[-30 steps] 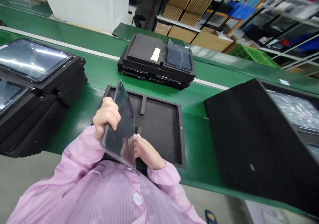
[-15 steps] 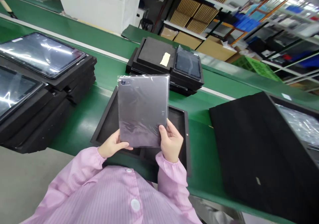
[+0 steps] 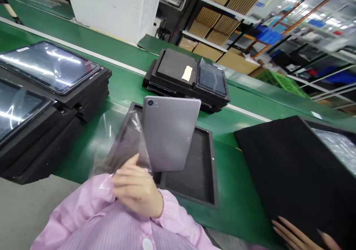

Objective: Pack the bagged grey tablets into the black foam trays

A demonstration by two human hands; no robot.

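Left hand: masked almost wholly by the right hand (image 3: 136, 192). Its pink left sleeve (image 3: 78, 203) reads clearly; I cannot tell whether the hand is apart or clamped on anything. Right hand: fingers bent and close together, back of the hand toward the camera. Clear plastic film (image 3: 119, 142) meets the fingers, but their undersides are hidden, so a grip on it cannot be confirmed. The lower left corner of the tablet (image 3: 169, 133) is obscured by film and hand; its support is unreadable. At lower right, another person's hand (image 3: 294, 235) lies against a large black foam block (image 3: 289, 183); both are cut off. 2 black foam stacks (image 3: 96, 90) at left are cut off as well.

Clearances: the tablet stands steeply tilted over the open black foam tray (image 3: 213, 164), its top edge near the rear foam stack (image 3: 172, 64); contact between its lower edge and the tray cannot be determined. Green tabletop (image 3: 229, 190) separates tray from foam block; another strip lies between tray and left stacks, seen partly through film. The tabletop's near edge runs just beyond the tray, by the person's torso.

Tablet appearance: smooth grey back facing the camera, rounded corners, 1 round lens at top left; small marks near the right edge, illegible. Film is wrinkled and glossy, spread to the left, overlapping the tablet's lower left side.
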